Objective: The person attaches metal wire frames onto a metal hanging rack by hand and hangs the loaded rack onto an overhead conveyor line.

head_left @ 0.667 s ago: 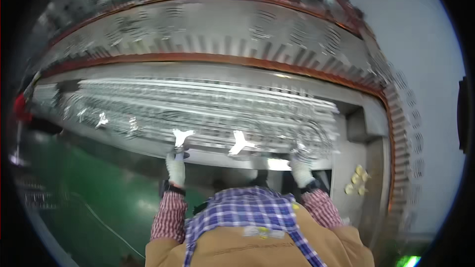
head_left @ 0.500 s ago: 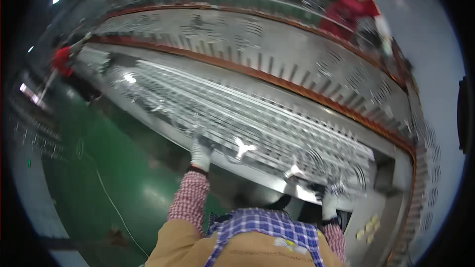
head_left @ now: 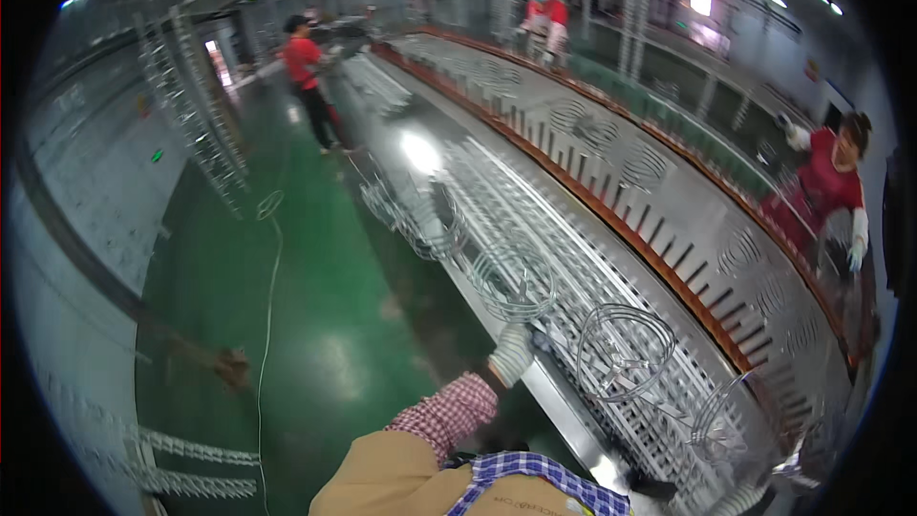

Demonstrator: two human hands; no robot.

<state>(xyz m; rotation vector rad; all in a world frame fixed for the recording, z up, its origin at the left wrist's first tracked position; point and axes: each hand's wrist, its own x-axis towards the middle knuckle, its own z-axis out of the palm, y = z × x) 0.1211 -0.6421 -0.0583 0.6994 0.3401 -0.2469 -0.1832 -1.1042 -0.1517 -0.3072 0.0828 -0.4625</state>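
Note:
My left hand (head_left: 513,355), in a white knit glove with a darker finger area, reaches to the near edge of the metal table. Just beyond it lies a round coil of shiny wire rings (head_left: 514,279) with a small bracket at its middle; whether my fingers grip it is hidden. At the lower right, my right hand (head_left: 741,497) shows only in part, gloved and blurred, beside another wire ring piece (head_left: 718,420). Between the hands, a larger wire ring coil (head_left: 626,352) rests on rows of toothed metal strips (head_left: 559,258).
A conveyor line with orange-brown edging (head_left: 592,186) and dark upright prongs runs along the table's far side. Co-workers in red stand at the far left (head_left: 304,62), the back (head_left: 544,24) and the right (head_left: 829,177). A pale cable (head_left: 270,287) crosses the green floor (head_left: 330,325).
My view has swung left, bringing the aisle and far workers into sight. In the picture, both hands now appear farther right, the right one close to the lower edge.

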